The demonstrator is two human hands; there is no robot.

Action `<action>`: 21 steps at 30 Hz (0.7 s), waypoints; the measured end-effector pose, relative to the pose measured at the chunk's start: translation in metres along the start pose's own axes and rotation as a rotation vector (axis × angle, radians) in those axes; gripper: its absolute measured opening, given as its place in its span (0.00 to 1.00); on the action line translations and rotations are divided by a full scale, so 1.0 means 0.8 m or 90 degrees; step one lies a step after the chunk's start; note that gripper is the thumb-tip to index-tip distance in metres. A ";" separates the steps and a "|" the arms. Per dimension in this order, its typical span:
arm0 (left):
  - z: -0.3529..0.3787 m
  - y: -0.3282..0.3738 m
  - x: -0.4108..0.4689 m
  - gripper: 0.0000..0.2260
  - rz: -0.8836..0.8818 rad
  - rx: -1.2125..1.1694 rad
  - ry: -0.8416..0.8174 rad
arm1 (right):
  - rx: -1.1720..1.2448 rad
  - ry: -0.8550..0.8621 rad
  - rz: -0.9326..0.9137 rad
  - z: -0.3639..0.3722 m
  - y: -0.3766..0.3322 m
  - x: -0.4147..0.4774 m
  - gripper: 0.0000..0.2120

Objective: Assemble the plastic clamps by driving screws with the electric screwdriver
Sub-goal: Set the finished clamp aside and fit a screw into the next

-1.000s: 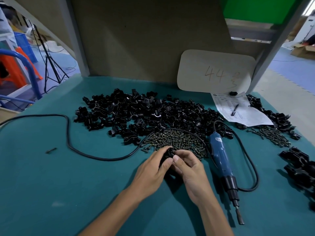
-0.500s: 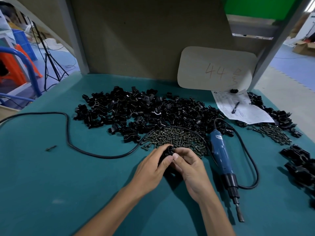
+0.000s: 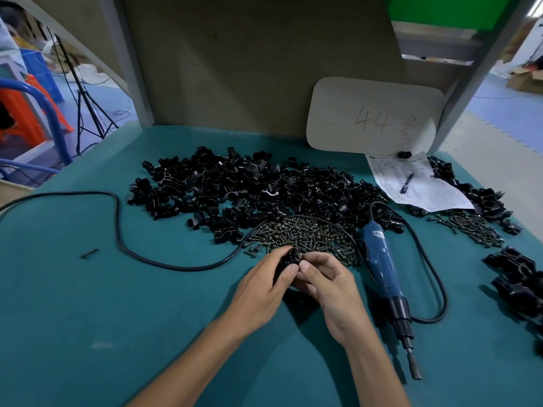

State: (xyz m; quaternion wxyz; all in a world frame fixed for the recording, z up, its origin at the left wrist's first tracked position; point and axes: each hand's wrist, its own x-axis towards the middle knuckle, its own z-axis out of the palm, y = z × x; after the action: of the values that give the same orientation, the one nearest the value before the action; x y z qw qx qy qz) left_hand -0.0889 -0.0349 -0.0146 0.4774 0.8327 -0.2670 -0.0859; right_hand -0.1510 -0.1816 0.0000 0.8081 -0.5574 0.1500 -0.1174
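Teal bench top [image 3: 88, 318], brown backboard [image 3: 249, 69] behind, grey metal posts [image 3: 129, 69] either side. Green panel [image 3: 440, 7] top right. Blue floor [image 3: 499, 92], black tripod [image 3: 88, 113] and orange stool [image 3: 26, 113] at left, cardboard box [image 3: 526, 80] far right.
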 end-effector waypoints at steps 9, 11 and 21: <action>-0.001 0.002 -0.001 0.27 -0.027 -0.029 -0.010 | -0.556 0.032 -0.140 -0.052 -0.074 -0.031 0.04; 0.000 0.001 -0.001 0.27 -0.027 -0.024 -0.010 | -0.818 -0.075 -0.090 -0.072 -0.081 -0.057 0.04; 0.002 0.002 -0.001 0.25 -0.019 -0.002 -0.018 | -0.776 -0.105 -0.097 -0.063 -0.060 -0.075 0.05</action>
State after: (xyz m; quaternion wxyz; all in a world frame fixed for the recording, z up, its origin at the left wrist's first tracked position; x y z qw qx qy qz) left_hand -0.0911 -0.0362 -0.0141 0.4735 0.8346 -0.2610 -0.1056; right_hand -0.2264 -0.2205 0.0352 0.3427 -0.9351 0.0870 -0.0243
